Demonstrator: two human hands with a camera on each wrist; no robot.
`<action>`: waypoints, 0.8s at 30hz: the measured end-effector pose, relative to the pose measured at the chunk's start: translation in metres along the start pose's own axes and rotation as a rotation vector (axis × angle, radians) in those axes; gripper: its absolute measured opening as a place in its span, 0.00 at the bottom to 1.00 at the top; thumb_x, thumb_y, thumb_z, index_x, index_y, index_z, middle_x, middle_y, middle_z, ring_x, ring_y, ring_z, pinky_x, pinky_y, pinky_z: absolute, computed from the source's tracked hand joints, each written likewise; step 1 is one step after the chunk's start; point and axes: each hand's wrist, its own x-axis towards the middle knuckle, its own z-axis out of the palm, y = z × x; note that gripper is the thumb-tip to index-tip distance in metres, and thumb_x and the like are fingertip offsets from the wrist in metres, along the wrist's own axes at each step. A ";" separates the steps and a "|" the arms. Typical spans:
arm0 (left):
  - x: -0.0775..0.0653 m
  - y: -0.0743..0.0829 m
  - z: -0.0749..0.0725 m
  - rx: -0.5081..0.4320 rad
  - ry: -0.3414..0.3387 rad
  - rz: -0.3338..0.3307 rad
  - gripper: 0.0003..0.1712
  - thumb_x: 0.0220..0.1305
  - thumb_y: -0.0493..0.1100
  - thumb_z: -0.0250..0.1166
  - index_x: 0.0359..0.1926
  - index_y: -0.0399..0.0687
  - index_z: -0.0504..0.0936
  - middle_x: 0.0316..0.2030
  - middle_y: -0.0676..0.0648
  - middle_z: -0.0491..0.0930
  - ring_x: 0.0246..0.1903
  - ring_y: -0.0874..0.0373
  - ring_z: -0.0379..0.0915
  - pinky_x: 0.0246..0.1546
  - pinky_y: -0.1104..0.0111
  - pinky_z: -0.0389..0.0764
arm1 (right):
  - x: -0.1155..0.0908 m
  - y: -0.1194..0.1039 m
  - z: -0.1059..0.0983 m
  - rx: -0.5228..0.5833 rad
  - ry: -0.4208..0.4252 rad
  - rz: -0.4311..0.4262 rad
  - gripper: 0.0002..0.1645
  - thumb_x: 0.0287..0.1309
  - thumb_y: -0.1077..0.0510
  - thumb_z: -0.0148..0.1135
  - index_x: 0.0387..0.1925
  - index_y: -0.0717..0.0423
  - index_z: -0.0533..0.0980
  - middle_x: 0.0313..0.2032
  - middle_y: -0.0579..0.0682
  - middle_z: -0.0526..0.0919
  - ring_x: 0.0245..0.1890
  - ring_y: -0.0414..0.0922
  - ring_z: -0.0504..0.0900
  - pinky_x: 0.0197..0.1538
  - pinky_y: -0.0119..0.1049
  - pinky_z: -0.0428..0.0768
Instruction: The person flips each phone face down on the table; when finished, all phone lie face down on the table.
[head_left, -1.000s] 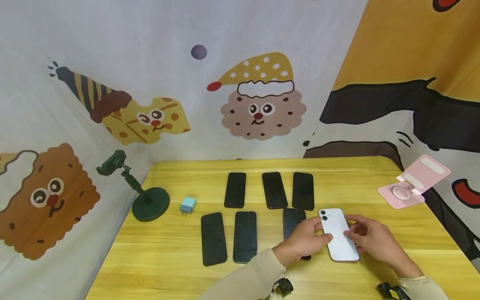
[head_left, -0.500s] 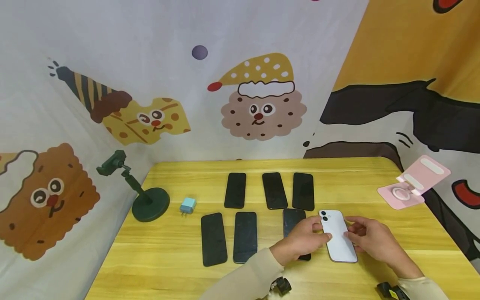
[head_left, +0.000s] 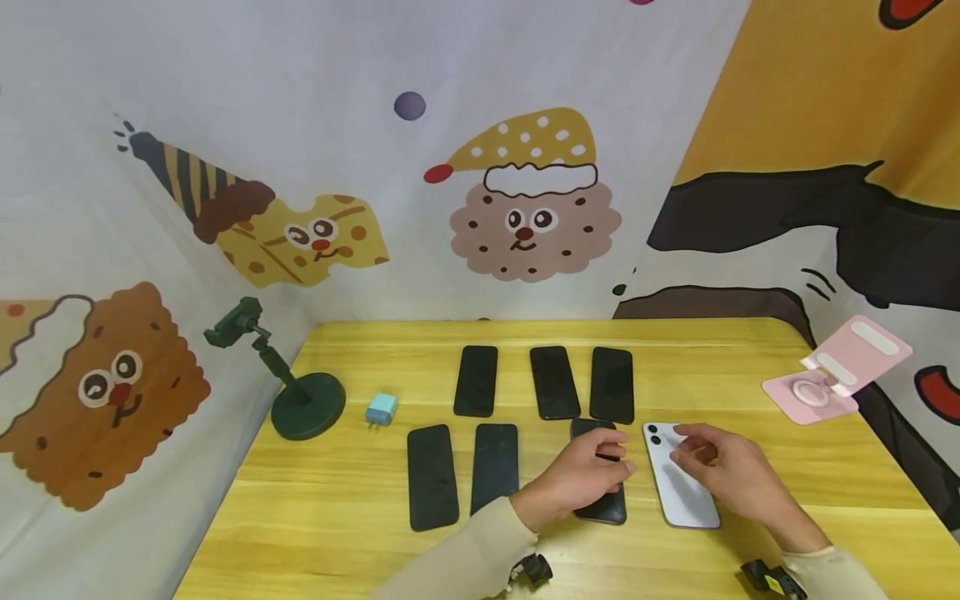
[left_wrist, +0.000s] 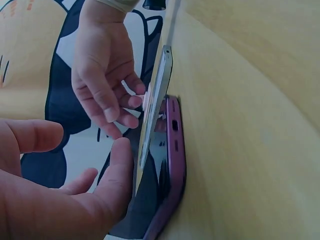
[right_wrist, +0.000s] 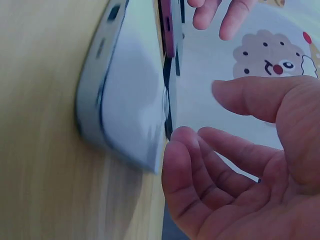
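White phone point(head_left: 681, 493) lies back-up on bench point(head_left: 315, 533), lower right of frame; left hand point(head_left: 577, 477) over dark phone point(head_left: 604, 510), right hand point(head_left: 741, 477) over white phone, fingers loose, grasping nothing; casing likely light, stiff, slippery, glass breakable, long edges safest hold

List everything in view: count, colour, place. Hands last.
Camera-up phone: 1, white, right end of near row
Screen-up phones: 6, black, three in far row, three in near row
Charger: 1, light blue, left of the phones
Round-base stand: 1, dark green, far left
Folding stand: 1, pink, far right
Table: 1, yellow wood-grain, under it all
Backdrop: white with coloured cartoon prints, behind table
Wrist devices: 2, black, at the wrists
Sleeves: 2, beige, lower edge
Left hand: 1, above a black phone
Right hand: 1, at the white phone's right side
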 end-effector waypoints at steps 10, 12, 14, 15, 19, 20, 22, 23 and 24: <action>-0.014 -0.001 -0.021 0.074 0.056 0.002 0.26 0.74 0.41 0.68 0.70 0.43 0.76 0.61 0.42 0.78 0.52 0.57 0.81 0.47 0.62 0.87 | 0.003 -0.024 0.019 0.098 0.039 -0.102 0.22 0.70 0.54 0.71 0.60 0.61 0.82 0.44 0.50 0.90 0.39 0.41 0.88 0.40 0.30 0.85; -0.017 -0.001 -0.026 0.084 0.067 0.005 0.27 0.74 0.41 0.68 0.70 0.43 0.76 0.62 0.41 0.78 0.55 0.56 0.81 0.49 0.62 0.87 | 0.004 -0.029 0.022 0.118 0.027 -0.102 0.23 0.69 0.55 0.71 0.61 0.62 0.81 0.47 0.52 0.90 0.40 0.43 0.89 0.41 0.30 0.86; -0.019 -0.002 -0.031 0.103 0.082 0.001 0.27 0.74 0.42 0.68 0.71 0.43 0.76 0.63 0.41 0.78 0.56 0.55 0.81 0.51 0.61 0.86 | 0.004 -0.033 0.026 0.139 0.009 -0.096 0.25 0.69 0.56 0.71 0.62 0.63 0.80 0.49 0.55 0.90 0.42 0.45 0.89 0.40 0.30 0.86; -0.021 -0.002 -0.033 0.116 0.090 0.000 0.28 0.74 0.42 0.68 0.71 0.43 0.76 0.63 0.41 0.78 0.57 0.54 0.81 0.52 0.61 0.86 | 0.005 -0.034 0.027 0.150 -0.002 -0.090 0.26 0.69 0.56 0.71 0.63 0.63 0.79 0.50 0.57 0.89 0.43 0.46 0.89 0.40 0.30 0.86; -0.025 -0.004 -0.042 0.161 0.120 -0.009 0.29 0.74 0.44 0.68 0.71 0.43 0.75 0.64 0.42 0.77 0.59 0.51 0.78 0.57 0.57 0.84 | 0.005 -0.040 0.033 0.195 -0.046 -0.057 0.29 0.70 0.54 0.71 0.65 0.64 0.77 0.56 0.61 0.87 0.46 0.47 0.88 0.39 0.31 0.85; -0.026 -0.005 -0.043 0.169 0.124 -0.012 0.29 0.74 0.44 0.68 0.71 0.43 0.75 0.64 0.42 0.77 0.60 0.50 0.77 0.59 0.56 0.83 | 0.005 -0.041 0.035 0.215 -0.059 -0.047 0.29 0.70 0.54 0.70 0.66 0.64 0.77 0.57 0.62 0.86 0.45 0.47 0.88 0.38 0.31 0.85; -0.027 -0.006 -0.047 0.171 0.122 -0.014 0.30 0.74 0.44 0.68 0.72 0.42 0.74 0.64 0.41 0.76 0.62 0.48 0.76 0.61 0.54 0.81 | 0.005 -0.042 0.038 0.267 -0.089 -0.036 0.30 0.70 0.54 0.70 0.67 0.66 0.75 0.59 0.64 0.85 0.44 0.46 0.89 0.38 0.32 0.86; -0.028 -0.006 -0.048 0.165 0.117 -0.017 0.30 0.74 0.44 0.67 0.73 0.42 0.74 0.65 0.41 0.76 0.63 0.47 0.75 0.62 0.53 0.81 | 0.005 -0.042 0.040 0.302 -0.108 -0.024 0.31 0.71 0.55 0.69 0.67 0.66 0.75 0.60 0.65 0.84 0.44 0.45 0.89 0.37 0.33 0.87; -0.028 -0.006 -0.049 0.157 0.112 -0.023 0.31 0.74 0.44 0.67 0.73 0.42 0.73 0.65 0.40 0.76 0.64 0.46 0.75 0.62 0.53 0.81 | 0.005 -0.043 0.041 0.335 -0.123 -0.014 0.31 0.70 0.55 0.69 0.68 0.67 0.74 0.60 0.66 0.84 0.43 0.44 0.89 0.37 0.33 0.87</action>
